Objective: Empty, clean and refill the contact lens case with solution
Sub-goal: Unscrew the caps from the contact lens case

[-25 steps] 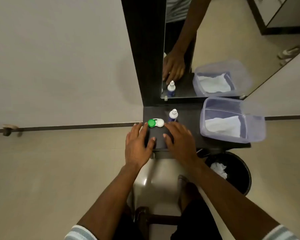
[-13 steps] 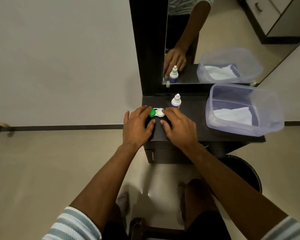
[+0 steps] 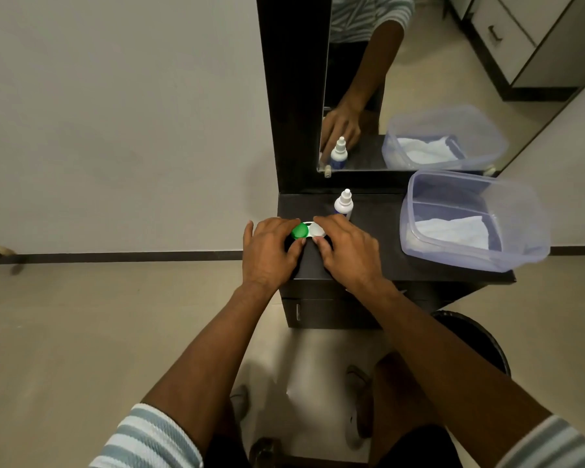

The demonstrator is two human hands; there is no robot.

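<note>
A small plastic contact lens case [image 3: 307, 231] with one green screw cap and one white cap lies on the dark counter [image 3: 379, 231]. The left hand [image 3: 271, 253] pinches the green end and the right hand [image 3: 347, 249] pinches the white end. Just behind stands a little white dropper bottle with a blue label [image 3: 343, 206], its writing too small to read.

Clear rectangular plastic container [image 3: 520, 231] at right end of dark surface [image 3: 382, 231], white folded cloth [image 3: 453, 231] inside. Dark-framed mirror [image 3: 419, 79] upright behind. Round black bin [image 3: 480, 336] on beige floor [image 3: 81, 332] below.
</note>
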